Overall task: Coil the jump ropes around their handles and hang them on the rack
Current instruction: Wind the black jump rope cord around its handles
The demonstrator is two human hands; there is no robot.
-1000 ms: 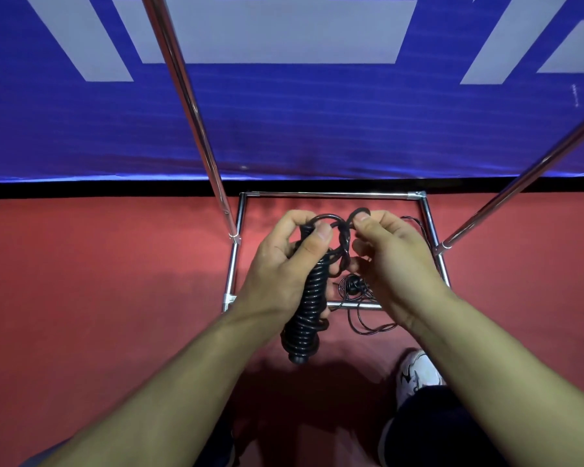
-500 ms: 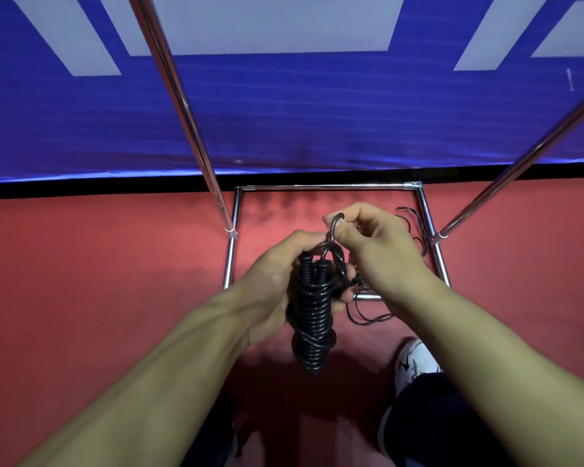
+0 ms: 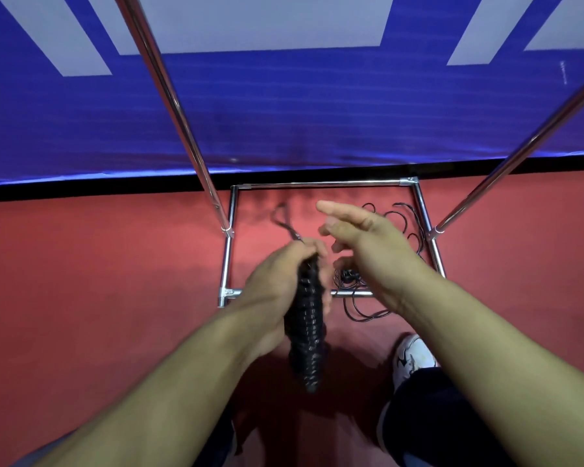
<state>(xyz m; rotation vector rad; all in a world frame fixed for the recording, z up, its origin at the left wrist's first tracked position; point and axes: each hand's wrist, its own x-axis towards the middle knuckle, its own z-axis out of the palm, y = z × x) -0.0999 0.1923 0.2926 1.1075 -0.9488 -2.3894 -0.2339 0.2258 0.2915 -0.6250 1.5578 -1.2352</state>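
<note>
- Head view: left hand [image 3: 277,281] grips the black, bumpy coiled jump rope [image 3: 307,328] above the red floor [image 3: 98,298].
- Right hand [image 3: 368,244] has let go since before; its fingers are spread.
- Shiny metal rack [image 3: 425,224] stands behind.

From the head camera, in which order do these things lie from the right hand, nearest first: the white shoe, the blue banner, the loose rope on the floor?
From the right hand:
1. Loose rope, just below it.
2. White shoe, nearer the person.
3. Blue banner, far behind the rack.
</note>
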